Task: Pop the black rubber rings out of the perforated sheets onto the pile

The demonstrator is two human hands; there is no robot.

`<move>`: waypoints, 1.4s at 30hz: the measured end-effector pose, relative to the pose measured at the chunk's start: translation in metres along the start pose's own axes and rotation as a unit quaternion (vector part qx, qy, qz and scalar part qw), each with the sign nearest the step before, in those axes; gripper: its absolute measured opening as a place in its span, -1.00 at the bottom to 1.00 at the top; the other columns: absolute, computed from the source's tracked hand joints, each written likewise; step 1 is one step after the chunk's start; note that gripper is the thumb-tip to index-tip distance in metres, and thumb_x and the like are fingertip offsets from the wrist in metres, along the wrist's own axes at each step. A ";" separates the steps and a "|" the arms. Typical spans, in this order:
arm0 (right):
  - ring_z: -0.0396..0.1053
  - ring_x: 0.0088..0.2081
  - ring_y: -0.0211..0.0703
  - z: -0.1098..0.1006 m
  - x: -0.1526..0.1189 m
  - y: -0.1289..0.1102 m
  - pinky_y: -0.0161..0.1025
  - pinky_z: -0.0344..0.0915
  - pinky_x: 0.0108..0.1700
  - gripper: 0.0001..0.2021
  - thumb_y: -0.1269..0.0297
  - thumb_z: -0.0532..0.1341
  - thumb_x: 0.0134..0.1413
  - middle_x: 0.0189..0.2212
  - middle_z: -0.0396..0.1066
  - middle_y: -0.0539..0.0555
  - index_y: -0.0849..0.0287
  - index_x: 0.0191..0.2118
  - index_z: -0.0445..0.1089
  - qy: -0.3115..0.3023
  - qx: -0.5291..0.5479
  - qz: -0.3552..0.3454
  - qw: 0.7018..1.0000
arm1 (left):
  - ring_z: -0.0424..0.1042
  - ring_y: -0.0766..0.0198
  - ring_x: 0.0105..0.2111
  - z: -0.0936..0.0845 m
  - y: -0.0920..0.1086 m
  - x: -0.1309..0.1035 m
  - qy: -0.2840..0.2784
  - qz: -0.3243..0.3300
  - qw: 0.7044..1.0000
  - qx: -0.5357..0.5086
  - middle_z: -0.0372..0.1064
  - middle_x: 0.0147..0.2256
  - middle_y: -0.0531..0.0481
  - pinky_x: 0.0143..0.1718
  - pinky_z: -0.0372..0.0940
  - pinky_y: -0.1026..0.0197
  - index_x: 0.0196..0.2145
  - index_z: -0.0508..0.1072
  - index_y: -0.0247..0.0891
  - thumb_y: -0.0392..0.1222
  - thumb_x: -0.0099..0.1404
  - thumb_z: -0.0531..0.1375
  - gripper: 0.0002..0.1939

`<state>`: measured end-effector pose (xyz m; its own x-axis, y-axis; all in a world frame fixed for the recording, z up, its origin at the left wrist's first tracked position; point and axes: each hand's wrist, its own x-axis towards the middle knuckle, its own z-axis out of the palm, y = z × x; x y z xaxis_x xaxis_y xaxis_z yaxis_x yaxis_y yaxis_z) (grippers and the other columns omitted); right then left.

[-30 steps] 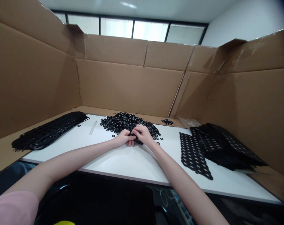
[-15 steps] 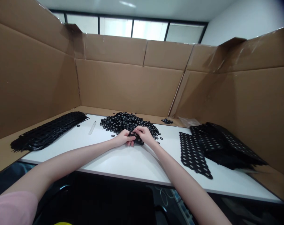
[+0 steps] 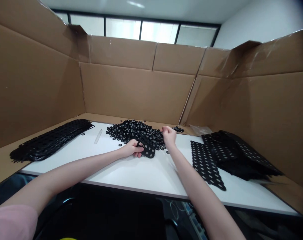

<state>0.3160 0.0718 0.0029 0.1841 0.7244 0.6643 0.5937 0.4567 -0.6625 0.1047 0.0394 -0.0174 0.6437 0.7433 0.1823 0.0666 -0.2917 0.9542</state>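
My left hand (image 3: 132, 148) grips the left end of a small black perforated sheet (image 3: 149, 150), thumb on top and fingers beneath. The sheet has rows of round holes and is held just in front of a heap of small black rings (image 3: 131, 128). My right hand (image 3: 169, 136) is raised at the heap's right side, apart from the sheet. Its fingers are pinched together; whatever may be between them is too small or hidden to make out.
A stack of black perforated strips (image 3: 53, 138) lies on the left of the white table (image 3: 131, 176). Near it is a clear pen-like tool (image 3: 98, 137). On the right are a flat perforated sheet (image 3: 206, 165) and a larger pile (image 3: 237, 155). Cardboard walls (image 3: 136, 90) surround the table.
My right hand has left the perforated sheet and moved right and slightly up, beside the ring heap. The left hand keeps its grip, and more of the sheet now shows.
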 end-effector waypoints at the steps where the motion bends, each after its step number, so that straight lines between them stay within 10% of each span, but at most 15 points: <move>1: 0.26 -0.49 -0.14 -0.007 0.003 0.007 -0.25 0.13 -0.41 -0.60 0.17 -0.08 0.09 -0.60 0.38 0.08 0.23 -0.55 0.39 0.016 -0.006 0.011 1.000 | 0.15 0.49 -0.75 -0.001 -0.002 0.000 0.005 -0.002 1.000 -0.008 0.33 -0.70 -0.02 -0.71 0.03 0.39 -0.69 0.31 -0.37 0.02 0.09 0.21 -0.59; 12: 0.24 -0.21 -0.07 0.011 -0.012 -0.001 -0.11 0.13 -0.12 -0.76 0.22 0.16 0.02 -0.28 0.38 0.10 0.05 -0.17 0.46 -0.093 -0.071 -0.085 0.989 | 0.15 0.49 -0.74 -0.003 -0.004 0.004 0.064 0.016 0.996 -0.054 0.37 -0.65 -0.04 -0.70 -0.01 0.37 -0.63 0.31 -0.39 0.05 0.07 0.23 -0.59; 20: 0.28 -0.37 -0.19 0.014 -0.027 -0.036 -0.22 0.18 -0.24 -0.83 0.18 0.20 0.01 -0.47 0.43 0.05 0.13 -0.44 0.48 -0.232 0.014 -0.196 0.953 | 0.17 0.48 -0.71 -0.003 -0.001 0.002 0.091 0.025 0.995 -0.036 0.34 -0.66 0.04 -0.66 0.06 0.38 -0.51 0.36 -0.40 -0.03 -0.01 0.31 -0.66; 32: 0.34 -0.40 -0.11 -0.001 0.001 0.009 -0.18 0.26 -0.32 -0.68 0.14 0.02 0.02 -0.46 0.44 0.13 0.22 -0.47 0.42 -0.037 0.062 -0.002 0.997 | 0.19 0.46 -0.74 -0.001 0.002 0.000 0.061 -0.004 0.998 -0.024 0.28 -0.71 0.09 -0.69 -0.01 0.38 -0.49 0.35 -0.38 -0.06 -0.09 0.36 -0.64; 42: 0.21 -0.13 0.03 0.002 -0.010 -0.008 -0.03 0.14 -0.10 -0.68 0.42 0.17 -0.15 -0.23 0.40 0.10 0.04 -0.20 0.47 -0.120 -0.103 -0.083 0.984 | 0.03 0.52 -0.78 -0.004 -0.004 0.005 0.102 0.011 0.991 -0.090 0.29 -0.73 0.08 -0.71 -0.14 0.38 -0.41 0.30 -0.36 -0.01 0.03 0.28 -0.64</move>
<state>0.3081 0.0623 0.0007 -0.1045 0.7603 0.6411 0.7508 0.4830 -0.4505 0.1042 0.0467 -0.0192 0.4742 0.8499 0.2297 -0.0943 -0.2103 0.9731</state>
